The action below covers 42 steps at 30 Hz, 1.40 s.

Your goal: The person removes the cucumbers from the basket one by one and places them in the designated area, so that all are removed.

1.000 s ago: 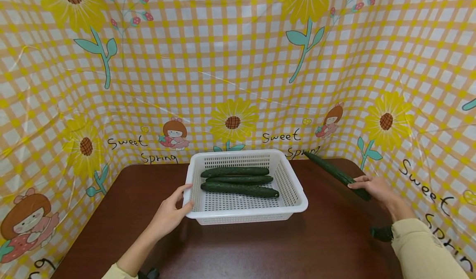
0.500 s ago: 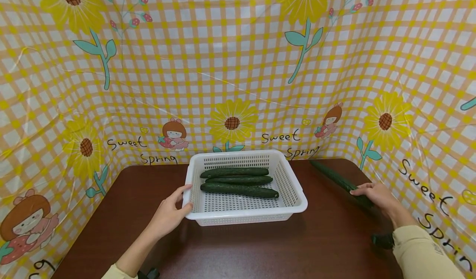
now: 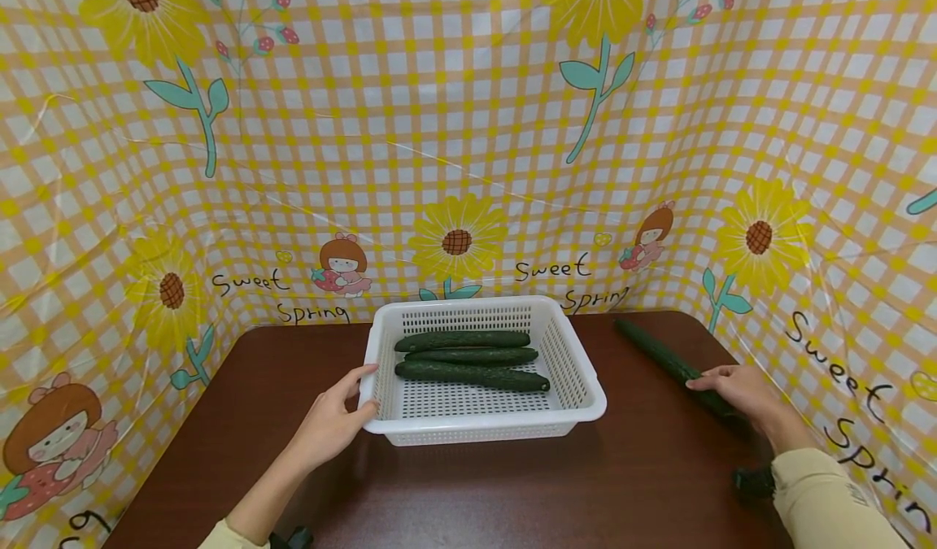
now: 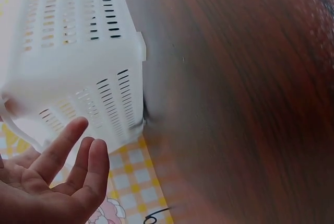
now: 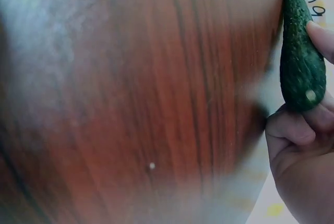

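A white perforated plastic basket (image 3: 483,422) stands on the brown table, with three dark green cucumbers (image 3: 472,375) lying side by side across its floor. At its left end, my left hand (image 3: 325,423) grips the rim between thumb and index finger. In the left wrist view, other fingers (image 4: 96,169) of that hand stay loose beside the basket's outer wall. My right hand (image 3: 747,394) holds another cucumber (image 3: 655,352) near its closer end, to the right of the basket. That cucumber slants away toward the back edge, close over the table.
The dark brown wooden table (image 3: 468,492) is enclosed at the back and sides by a checked, flower-printed cloth (image 3: 454,126). A black wrist device (image 3: 752,482) shows at my right cuff, and another (image 3: 293,538) by my left cuff.
The cucumber in my right hand has come down toward the table, its far tip dropping from in front of the cloth to the table's back edge. My left hand and the basket stay put.
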Available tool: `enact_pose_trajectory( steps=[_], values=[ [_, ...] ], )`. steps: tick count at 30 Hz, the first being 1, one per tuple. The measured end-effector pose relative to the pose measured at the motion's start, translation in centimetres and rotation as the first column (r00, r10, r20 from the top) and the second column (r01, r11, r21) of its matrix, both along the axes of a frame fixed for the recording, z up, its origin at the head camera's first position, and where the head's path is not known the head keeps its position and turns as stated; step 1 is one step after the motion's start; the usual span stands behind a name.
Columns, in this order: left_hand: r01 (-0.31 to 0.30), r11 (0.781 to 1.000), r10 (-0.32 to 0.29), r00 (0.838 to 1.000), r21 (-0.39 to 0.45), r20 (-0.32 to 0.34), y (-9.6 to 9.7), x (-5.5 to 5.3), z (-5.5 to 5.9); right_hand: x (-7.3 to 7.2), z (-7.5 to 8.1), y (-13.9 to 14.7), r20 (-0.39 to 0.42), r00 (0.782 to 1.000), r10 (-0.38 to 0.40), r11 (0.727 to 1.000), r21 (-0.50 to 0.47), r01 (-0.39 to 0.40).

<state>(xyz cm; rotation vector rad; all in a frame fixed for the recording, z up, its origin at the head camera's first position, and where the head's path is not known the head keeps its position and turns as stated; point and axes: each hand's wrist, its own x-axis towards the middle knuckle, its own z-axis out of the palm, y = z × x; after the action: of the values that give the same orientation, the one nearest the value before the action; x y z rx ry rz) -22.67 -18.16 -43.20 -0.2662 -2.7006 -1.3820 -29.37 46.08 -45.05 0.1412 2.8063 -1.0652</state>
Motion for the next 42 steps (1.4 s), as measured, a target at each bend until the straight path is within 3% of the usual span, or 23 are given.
enact_pose_trajectory(
  steps=[4,16,28,42],
  values=[
    [0.0,1.0,0.0,1.0,0.002,-0.001,0.0,-0.1,-0.1,-0.5,-0.4,-0.2,0.001,1.0,0.021,0.999,0.035,-0.021],
    [-0.005,1.0,0.005,1.0,-0.026,0.001,-0.3,-0.3,-0.3,-1.0,-0.6,-0.5,0.031,0.999,0.021,0.999,-0.034,-0.02],
    [0.034,0.998,-0.033,0.999,-0.048,0.02,-0.3,-0.5,0.3,-0.9,-0.5,-0.7,0.038,0.998,0.044,0.997,-0.058,-0.042],
    [0.022,0.998,-0.022,1.0,-0.059,-0.002,-0.3,-0.5,0.0,-1.5,-0.6,-0.7,0.055,0.996,0.065,0.998,-0.023,-0.063]
  ],
)
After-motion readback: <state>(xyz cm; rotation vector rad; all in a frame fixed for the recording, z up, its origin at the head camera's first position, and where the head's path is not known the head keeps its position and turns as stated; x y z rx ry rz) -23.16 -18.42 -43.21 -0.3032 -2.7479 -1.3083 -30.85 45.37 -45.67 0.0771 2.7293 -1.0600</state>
